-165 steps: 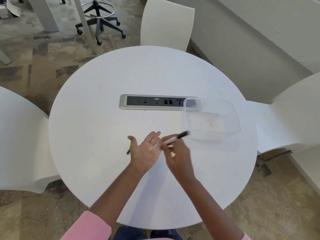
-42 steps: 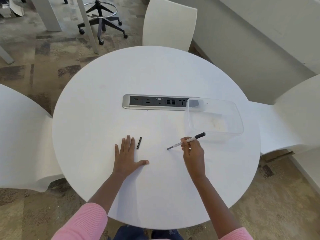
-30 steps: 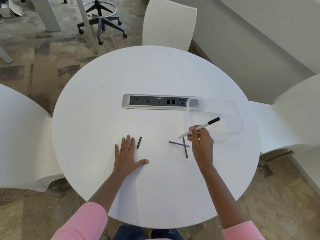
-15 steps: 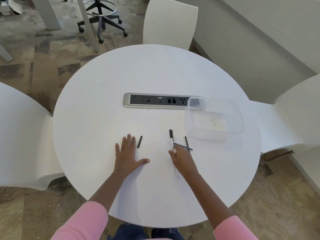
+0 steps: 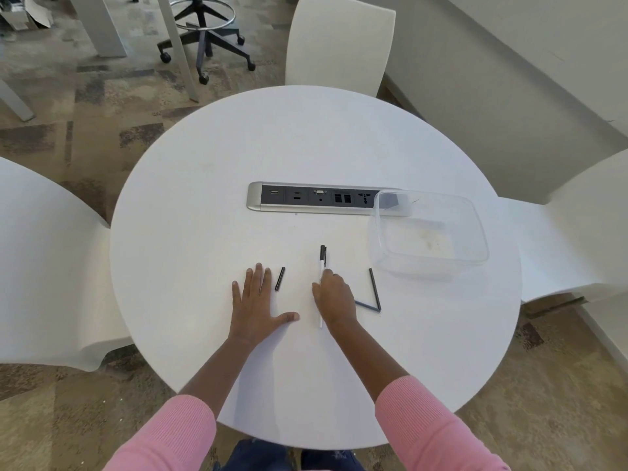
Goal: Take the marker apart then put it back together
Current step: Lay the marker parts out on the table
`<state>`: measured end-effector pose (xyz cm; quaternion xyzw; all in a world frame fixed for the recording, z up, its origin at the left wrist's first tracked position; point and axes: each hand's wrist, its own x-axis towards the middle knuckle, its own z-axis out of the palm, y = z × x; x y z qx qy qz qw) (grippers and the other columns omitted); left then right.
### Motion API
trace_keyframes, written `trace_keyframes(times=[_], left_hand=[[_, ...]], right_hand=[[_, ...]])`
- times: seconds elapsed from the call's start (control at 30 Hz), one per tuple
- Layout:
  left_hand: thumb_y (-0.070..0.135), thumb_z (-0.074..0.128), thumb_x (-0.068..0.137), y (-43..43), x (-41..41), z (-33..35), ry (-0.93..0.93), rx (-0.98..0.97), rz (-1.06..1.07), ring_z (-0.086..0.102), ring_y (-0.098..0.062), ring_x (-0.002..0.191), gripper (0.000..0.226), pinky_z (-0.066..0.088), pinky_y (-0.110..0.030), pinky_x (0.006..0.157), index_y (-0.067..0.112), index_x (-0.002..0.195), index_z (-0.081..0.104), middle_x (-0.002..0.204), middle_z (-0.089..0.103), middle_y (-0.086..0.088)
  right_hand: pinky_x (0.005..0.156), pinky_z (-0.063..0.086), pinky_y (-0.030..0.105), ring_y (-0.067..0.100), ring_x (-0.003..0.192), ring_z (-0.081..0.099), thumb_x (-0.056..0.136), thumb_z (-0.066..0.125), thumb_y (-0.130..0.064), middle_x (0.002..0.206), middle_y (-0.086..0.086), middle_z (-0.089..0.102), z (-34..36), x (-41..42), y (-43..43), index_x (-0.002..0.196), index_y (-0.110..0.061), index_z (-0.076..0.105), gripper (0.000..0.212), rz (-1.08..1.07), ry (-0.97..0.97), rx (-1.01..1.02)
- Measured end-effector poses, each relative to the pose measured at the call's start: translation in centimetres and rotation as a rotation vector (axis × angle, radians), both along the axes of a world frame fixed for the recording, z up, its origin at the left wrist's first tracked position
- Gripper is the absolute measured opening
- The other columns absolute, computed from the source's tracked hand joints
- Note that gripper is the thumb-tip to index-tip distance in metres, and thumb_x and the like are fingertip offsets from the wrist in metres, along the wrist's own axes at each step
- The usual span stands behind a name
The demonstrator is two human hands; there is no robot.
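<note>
Under the right hand's (image 5: 334, 300) flat fingers lies the white, black-tipped marker barrel (image 5: 321, 266).

Both my hands down on the counter (image 5: 204, 205), palms facing the surface.

My left hand (image 5: 257, 302) lies flat, its fingers (image 5: 259, 274) stretched forward and close together, the thumb spread out to the right. My right hand (image 5: 333, 300) rests just beside it, knuckles up and loosely curved, nothing gripped that I can see, its fingers pointing forward. Both forearms reach in from the near edge, bare below pushed-up pink sleeves (image 5: 428, 426).
</note>
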<state>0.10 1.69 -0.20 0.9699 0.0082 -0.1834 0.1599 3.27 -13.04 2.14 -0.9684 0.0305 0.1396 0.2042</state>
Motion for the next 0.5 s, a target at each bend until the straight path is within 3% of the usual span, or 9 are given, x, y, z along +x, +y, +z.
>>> trace_keyframes(times=[0.37,0.5], left_hand=[[0.095,-0.017,0.028,0.1,0.0,-0.4,-0.010,0.001,-0.002,-0.011,-0.023,0.145,0.147,-0.006,-0.047,0.116,0.010,0.148,-0.003,0.157,-0.012,-0.007],[0.095,-0.017,0.029,0.2,-0.2,-0.7,-0.020,-0.006,0.006,-0.012,-0.022,0.145,0.146,-0.008,-0.046,0.116,0.011,0.147,-0.004,0.157,-0.013,-0.006]], right_hand=[[0.073,0.046,0.038,0.035,0.095,0.060,0.095,0.042,-0.032,0.109,0.019,0.056,-0.5,-0.5,-0.5,0.115,-0.001,0.043,0.037,-0.035,-0.038,-0.015],[0.064,0.050,0.038,0.029,0.090,0.058,0.089,0.053,-0.032,0.095,0.014,0.059,0.0,-3.4,-3.1,0.106,-0.008,0.055,0.029,0.039,-0.273,0.100]])
